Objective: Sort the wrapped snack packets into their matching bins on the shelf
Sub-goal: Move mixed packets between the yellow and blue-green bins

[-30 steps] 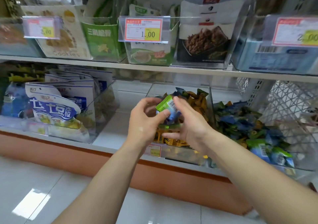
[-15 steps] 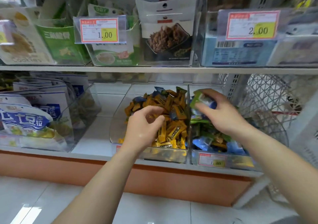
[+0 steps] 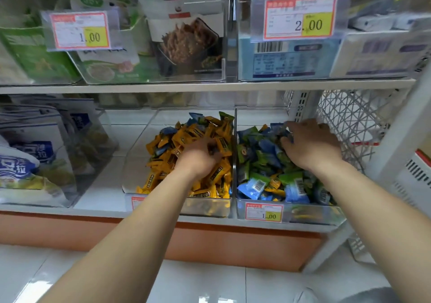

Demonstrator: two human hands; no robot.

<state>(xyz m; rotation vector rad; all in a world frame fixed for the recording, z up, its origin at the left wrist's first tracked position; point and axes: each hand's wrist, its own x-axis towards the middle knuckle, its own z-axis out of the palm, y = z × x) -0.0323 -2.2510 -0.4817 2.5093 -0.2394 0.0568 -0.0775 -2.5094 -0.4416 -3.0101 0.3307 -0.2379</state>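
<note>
On the lower shelf stand two clear bins side by side. The left bin [image 3: 207, 209] holds a heap of yellow packets [image 3: 163, 144], with a few blue and green packets [image 3: 198, 117] lying on its far end. The right bin [image 3: 310, 214] is full of blue and green packets [image 3: 261, 160]. My left hand [image 3: 200, 157] is pressed down into the yellow heap, its fingertips buried among the packets. My right hand [image 3: 310, 144] lies palm down on the far end of the blue and green pile, fingers spread, with no packet seen in it.
Large white and blue bags [image 3: 30, 160] fill a clear bin at the left. The upper shelf [image 3: 210, 87] carries bins of pouches with price tags [image 3: 299, 18]. A white wire basket [image 3: 349, 121] stands at the right. Glossy floor tiles lie below.
My right hand carried the green packet to the right bin and now rests on that pile without it. My left hand dropped into the yellow heap. The view shifted right and closer.
</note>
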